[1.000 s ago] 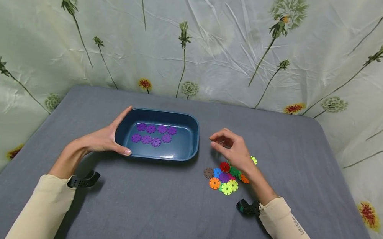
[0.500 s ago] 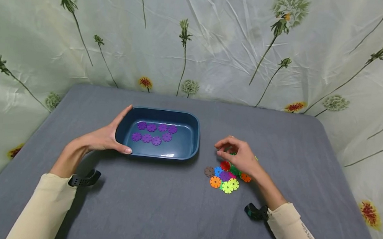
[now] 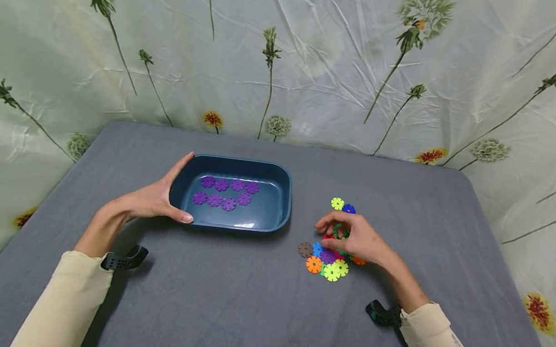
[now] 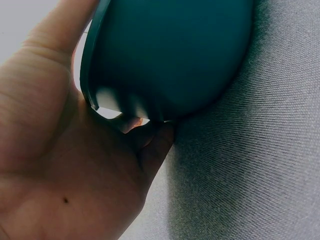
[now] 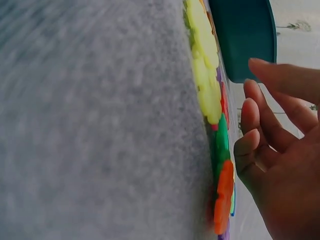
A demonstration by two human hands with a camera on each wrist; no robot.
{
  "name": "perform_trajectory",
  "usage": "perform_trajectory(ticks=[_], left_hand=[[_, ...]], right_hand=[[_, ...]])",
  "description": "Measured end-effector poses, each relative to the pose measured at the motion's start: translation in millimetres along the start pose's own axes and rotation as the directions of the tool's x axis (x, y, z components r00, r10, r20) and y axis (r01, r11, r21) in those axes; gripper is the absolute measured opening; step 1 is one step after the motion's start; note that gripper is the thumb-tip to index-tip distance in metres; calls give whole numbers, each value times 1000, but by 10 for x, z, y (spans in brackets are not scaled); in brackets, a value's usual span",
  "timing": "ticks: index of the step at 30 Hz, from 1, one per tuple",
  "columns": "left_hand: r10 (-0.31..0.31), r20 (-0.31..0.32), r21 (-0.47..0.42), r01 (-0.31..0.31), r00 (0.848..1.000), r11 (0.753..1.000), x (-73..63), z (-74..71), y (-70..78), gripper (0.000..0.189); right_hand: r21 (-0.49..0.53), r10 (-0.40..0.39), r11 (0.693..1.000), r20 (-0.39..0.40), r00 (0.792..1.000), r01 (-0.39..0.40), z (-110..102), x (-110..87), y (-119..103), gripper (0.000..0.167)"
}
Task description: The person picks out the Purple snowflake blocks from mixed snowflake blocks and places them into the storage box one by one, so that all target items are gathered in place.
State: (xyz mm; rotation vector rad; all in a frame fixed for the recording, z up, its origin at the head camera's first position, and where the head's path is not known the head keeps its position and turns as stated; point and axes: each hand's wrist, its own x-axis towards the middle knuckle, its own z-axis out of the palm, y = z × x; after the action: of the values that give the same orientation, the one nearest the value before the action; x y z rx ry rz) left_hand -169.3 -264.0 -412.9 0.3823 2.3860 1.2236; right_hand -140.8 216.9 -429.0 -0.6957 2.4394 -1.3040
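My left hand (image 3: 149, 200) grips the left end of a dark blue rectangular tray (image 3: 266, 212), thumb at the near rim and fingers at the far side. Several purple flower-shaped discs (image 3: 228, 204) lie in two rows on its floor. To the right, my right hand (image 3: 361, 238) hovers over a small pile of mixed-colour discs, fingers loosely bent and nothing between them. Yellow-green (image 3: 332, 272), orange (image 3: 314, 264), brown (image 3: 305, 249) and purple discs (image 3: 327, 256) show in front of that hand, which hides part of the pile. In the right wrist view its fingertips stand apart above the discs.
A grey cloth (image 3: 225, 302) covers the table. Beyond the right hand lie a yellow-green disc (image 3: 337, 203) and a dark blue disc (image 3: 349, 209). Behind the table hangs a pale curtain (image 3: 319, 60) with printed dandelions. A black strap (image 3: 124, 259) sits at the left wrist.
My right hand has moved from beside the tray, rightward and nearer to me, down over the pile, uncovering discs at its far side. The left hand stays on the tray.
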Motion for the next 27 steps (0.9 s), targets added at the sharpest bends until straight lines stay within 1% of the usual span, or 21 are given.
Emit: perform_trajectory(ticks=[4,8,13,19,27], left_hand=[[3,1,0,-3,1000,1000,-1,1,6,142],[1,0,1,-1,1000,1000,0,4,8,142],[-1,1,5,1,1000,1000,1,3,7,141],[17,-6,-2,-17,1000,1000,10,-7,9,140],[12,-8,-10,-12,1000,1000,-1,-3,-4,141]], right_hand=[[4,12,1000,64,998,-12,-17,-28,9,31],[6,10,1000,135,991,-10,-27,-37,12,34],[-21,13,1000,194,981,-9,-58,-43,2,39],[-64,22,998,226,974,-8,-95,-62,6,37],[-71,16,997,246,969,1,-98,-62,31,27]])
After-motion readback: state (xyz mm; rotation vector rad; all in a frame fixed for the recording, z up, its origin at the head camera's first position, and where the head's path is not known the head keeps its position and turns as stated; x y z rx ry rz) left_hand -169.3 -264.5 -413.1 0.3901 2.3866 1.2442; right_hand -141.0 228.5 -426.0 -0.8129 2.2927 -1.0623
